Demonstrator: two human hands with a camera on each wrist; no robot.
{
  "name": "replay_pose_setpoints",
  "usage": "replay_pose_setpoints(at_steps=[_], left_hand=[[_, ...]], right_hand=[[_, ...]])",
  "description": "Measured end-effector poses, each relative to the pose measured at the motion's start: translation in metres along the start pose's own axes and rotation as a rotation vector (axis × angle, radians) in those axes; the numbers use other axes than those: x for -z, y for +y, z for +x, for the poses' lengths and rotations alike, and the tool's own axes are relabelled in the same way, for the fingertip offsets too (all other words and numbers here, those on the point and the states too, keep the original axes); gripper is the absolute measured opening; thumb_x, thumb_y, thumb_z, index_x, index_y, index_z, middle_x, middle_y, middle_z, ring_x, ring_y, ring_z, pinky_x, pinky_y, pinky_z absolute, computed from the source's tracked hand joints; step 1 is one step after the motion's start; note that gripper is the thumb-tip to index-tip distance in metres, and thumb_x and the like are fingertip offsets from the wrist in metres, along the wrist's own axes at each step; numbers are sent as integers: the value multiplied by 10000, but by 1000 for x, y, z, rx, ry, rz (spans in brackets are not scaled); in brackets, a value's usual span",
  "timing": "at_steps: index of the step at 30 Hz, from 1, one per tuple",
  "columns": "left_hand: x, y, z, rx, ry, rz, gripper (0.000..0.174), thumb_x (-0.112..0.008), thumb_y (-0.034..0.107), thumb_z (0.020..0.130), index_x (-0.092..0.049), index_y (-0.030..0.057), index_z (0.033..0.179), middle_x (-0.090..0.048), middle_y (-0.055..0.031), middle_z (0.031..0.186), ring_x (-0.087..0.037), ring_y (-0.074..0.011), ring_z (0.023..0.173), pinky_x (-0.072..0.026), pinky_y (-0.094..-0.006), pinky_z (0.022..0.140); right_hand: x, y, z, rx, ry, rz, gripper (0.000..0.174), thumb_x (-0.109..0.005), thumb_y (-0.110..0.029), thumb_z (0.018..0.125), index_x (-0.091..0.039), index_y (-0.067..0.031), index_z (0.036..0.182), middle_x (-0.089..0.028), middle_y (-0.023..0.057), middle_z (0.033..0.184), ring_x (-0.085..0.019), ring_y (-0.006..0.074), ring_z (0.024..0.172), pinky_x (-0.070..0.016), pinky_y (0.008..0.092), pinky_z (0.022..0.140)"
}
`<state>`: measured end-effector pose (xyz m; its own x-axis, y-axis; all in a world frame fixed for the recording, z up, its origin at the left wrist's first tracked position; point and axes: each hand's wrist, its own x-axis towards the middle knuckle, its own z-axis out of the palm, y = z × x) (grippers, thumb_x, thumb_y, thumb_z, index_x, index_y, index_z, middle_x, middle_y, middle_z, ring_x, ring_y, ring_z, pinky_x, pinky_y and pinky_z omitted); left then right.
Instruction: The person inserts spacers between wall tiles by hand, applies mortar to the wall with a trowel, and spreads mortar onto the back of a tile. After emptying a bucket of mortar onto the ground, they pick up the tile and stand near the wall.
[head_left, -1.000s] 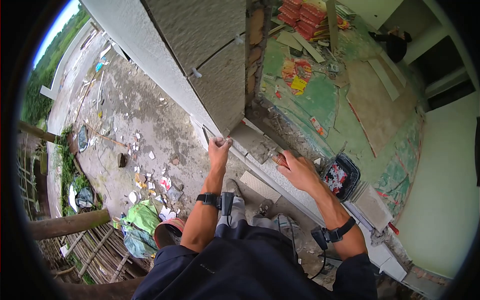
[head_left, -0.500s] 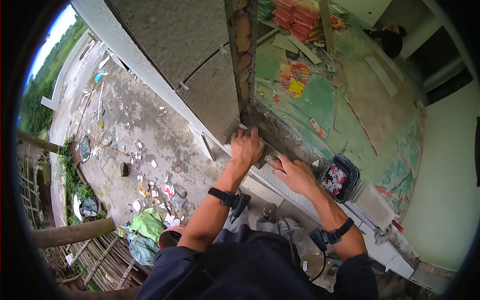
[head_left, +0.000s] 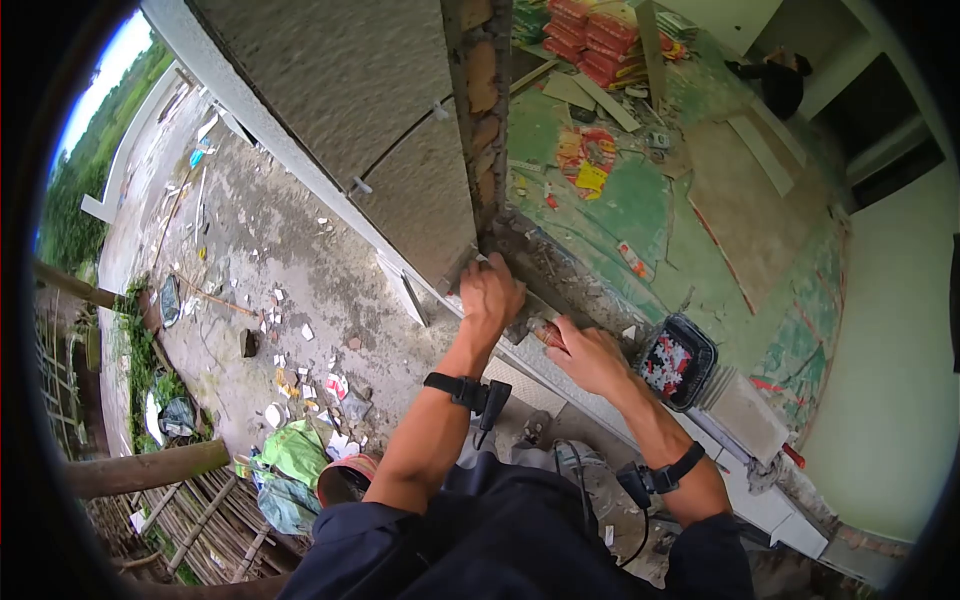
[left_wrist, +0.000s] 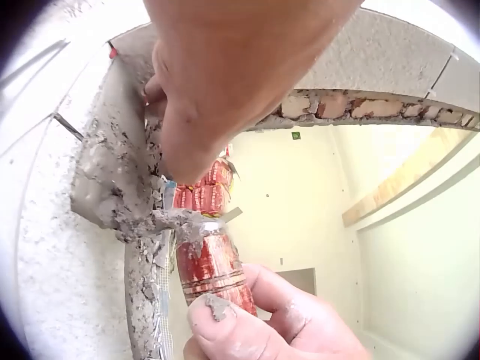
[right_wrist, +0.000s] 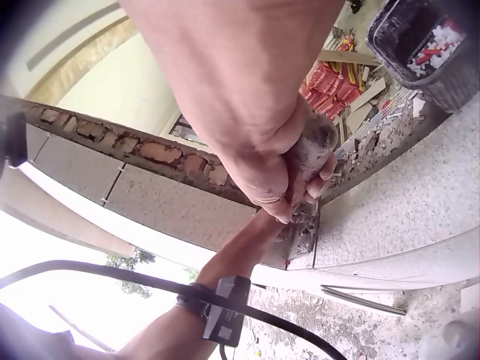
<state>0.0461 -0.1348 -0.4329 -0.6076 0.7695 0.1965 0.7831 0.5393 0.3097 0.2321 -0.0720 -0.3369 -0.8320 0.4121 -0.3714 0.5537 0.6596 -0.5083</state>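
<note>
My right hand (head_left: 590,355) grips a trowel by its worn red handle (left_wrist: 214,270), low over the narrow ledge (head_left: 600,412). Grey mortar clings about the handle's metal collar, and a thick lump of mortar (left_wrist: 109,176) lies on the ledge beside it. My left hand (head_left: 490,295) reaches down to the ledge's far end, at the foot of the upright wall tile (head_left: 415,215). Its fingertips are mostly hidden by the hand itself, and I cannot tell whether they pinch anything. In the right wrist view the left forearm (right_wrist: 236,251) passes just below the right hand.
A black tub (head_left: 712,352) of red and white tile spacers stands on the ledge, near stacked tiles (head_left: 745,415). White spacers (head_left: 362,186) stick out of the wall joint. Indoors are red sacks (head_left: 600,40), loose boards and a person (head_left: 782,85). Rubble (head_left: 307,331) litters the ground outside.
My left hand has moved right and inward, from the ledge's outer edge to the tile's foot, then stayed there. The right hand keeps hold of the trowel in nearly the same place.
</note>
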Motion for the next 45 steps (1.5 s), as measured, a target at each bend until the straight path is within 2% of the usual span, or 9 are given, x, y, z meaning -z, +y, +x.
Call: replay_pose_setpoints(at_steps=[9, 12, 13, 16, 18, 20, 22, 26, 45], left_hand=[[-4, -5, 2, 76, -15, 22, 419, -704, 311, 736, -541, -3, 959, -674, -214, 756, -636, -382, 955, -510, -452, 799], [-38, -16, -15, -7, 173, 185, 638, -703, 378, 715, -574, -29, 1189, -687, -201, 892, -675, -345, 859, -536, -444, 775], [-23, -14, -4, 173, -119, -26, 646, -689, 384, 712, -574, 4, 1221, -679, -234, 916, -677, -381, 859, -540, -490, 772], [-54, -32, -10, -67, 265, 196, 560, -681, 346, 719, -601, -7, 1147, -674, -234, 895, -675, -385, 848, -548, -469, 678], [-35, -21, -22, -296, 749, 417, 347, -632, 257, 731, -605, 7, 970, -649, -183, 760, -664, -334, 716, -541, -441, 601], [-39, -23, -15, -83, 198, 68, 255, -638, 249, 736, -527, 39, 829, -637, -175, 694, -659, -311, 647, -550, -440, 578], [-22, -18, -14, -109, 196, -38, 289, -643, 249, 734, -527, 19, 867, -625, -179, 658, -657, -318, 619, -546, -424, 529], [-47, -27, -16, -249, 389, 134, 307, -630, 252, 749, -535, 5, 905, -606, -164, 623, -655, -323, 597, -520, -419, 443], [-36, -30, -12, -396, 567, 219, 159, -599, 182, 716, -580, 45, 796, -529, -89, 533, -586, -274, 539, -449, -395, 442]], right_hand=[[-4, 5, -3, 66, 61, -34, 416, -587, -320, 896, -499, -19, 1170, -670, 266, 848, -652, 454, 806, -505, 542, 711], [-16, 14, 0, 110, 117, -17, 399, -556, -377, 929, -547, -17, 1100, -656, 250, 761, -651, 430, 721, -497, 551, 624], [-19, 15, 2, 109, 139, -10, 409, -543, -403, 941, -559, -7, 1042, -651, 249, 737, -648, 428, 685, -494, 552, 603], [-22, 23, 10, 105, 29, -85, 462, -575, -361, 924, -529, 15, 1190, -677, 259, 896, -681, 386, 813, -538, 480, 706], [-22, 36, 17, 332, 198, -60, 476, -614, -346, 922, -505, -36, 1265, -668, 194, 817, -659, 338, 665, -521, 451, 591], [11, -5, -9, 158, 82, -26, 498, -596, -372, 934, -503, -38, 1293, -653, 215, 1002, -628, 376, 889, -508, 458, 745], [29, -27, -32, -45, -53, 20, 522, -579, -397, 947, -501, -41, 1320, -637, 235, 1187, -597, 415, 1112, -494, 464, 900], [-6, 6, -17, 173, 97, 56, 535, -629, -370, 907, -498, -58, 1320, -632, 258, 1166, -595, 441, 1092, -477, 494, 916], [2, -2, -21, 112, 48, 85, 446, -628, -349, 912, -526, -33, 1210, -635, 283, 1092, -609, 460, 1026, -487, 511, 840]])
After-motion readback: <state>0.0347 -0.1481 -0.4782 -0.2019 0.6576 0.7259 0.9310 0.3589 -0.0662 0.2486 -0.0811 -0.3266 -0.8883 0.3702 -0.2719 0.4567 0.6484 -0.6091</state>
